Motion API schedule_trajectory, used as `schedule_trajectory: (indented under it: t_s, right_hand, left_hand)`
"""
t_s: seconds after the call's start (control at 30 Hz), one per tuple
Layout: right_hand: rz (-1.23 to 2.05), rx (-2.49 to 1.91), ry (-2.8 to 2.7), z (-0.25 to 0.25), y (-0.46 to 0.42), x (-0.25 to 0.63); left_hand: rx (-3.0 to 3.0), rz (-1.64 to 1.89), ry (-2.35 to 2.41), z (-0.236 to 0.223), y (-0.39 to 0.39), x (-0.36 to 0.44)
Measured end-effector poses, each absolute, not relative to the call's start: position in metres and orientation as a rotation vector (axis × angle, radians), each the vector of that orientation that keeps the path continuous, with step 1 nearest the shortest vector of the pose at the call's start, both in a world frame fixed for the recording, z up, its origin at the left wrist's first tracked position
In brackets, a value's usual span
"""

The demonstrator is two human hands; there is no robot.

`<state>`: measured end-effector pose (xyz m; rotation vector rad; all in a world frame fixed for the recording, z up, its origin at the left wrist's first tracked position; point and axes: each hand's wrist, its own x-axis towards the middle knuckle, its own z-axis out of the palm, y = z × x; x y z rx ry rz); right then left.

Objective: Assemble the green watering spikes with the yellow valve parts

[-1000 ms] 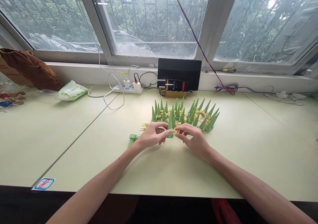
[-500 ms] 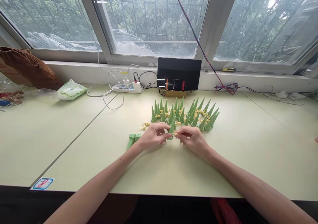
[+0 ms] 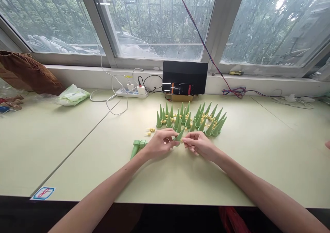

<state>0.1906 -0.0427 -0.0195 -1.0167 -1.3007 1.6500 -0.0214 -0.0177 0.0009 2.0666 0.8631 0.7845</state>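
Observation:
My left hand (image 3: 163,143) is closed on a green pointed cone (image 3: 179,135), which leans with its tip up and to the right. Facing it, my right hand (image 3: 199,143) pinches a small yellow piece (image 3: 182,140) at the cone's lower end; whether the two touch I cannot tell. Beyond my hands stand several upright green cones (image 3: 158,120) in groups, with small yellow pieces (image 3: 207,117) among them. A few loose yellow pieces (image 3: 149,131) lie left of the cones. Green parts (image 3: 136,147) rest beside my left wrist, one of them lying down.
At the back, a phone with a timer (image 3: 183,88) leans before a black tablet (image 3: 185,75). A power strip (image 3: 132,93) with white cables sits to its left, near a green packet (image 3: 73,94). Tangled wires (image 3: 237,92) lie right. A bit of another person's hand shows at the right edge.
The cone in my left hand has tipped over to the right, its tip now lower. My right hand keeps its pinch on the yellow piece, close to the cone.

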Motion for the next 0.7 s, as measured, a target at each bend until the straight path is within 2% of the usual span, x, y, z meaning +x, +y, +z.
schedule_trajectory:
  t_s: [0.1,0.33,0.47,0.7]
  right_hand:
    - [1.397,-1.053,-1.463,-0.021,-0.046,0.187]
    - [0.535,-1.068,-1.932,-0.024,-0.049,0.185]
    - [0.39,-1.046,-2.049,-0.029,-0.047,0.186]
    - [0.357,-1.031,-2.157,-0.032,-0.049,0.187]
  left_hand:
    - [2.098,0.789,0.92,0.002,-0.018,-0.022]
    - [1.863,0.73,0.947,0.008,-0.017,-0.026]
    - [1.792,0.682,0.91,0.009,-0.018,-0.026]
    - [1.792,0.63,0.895,0.009,-0.021,-0.024]
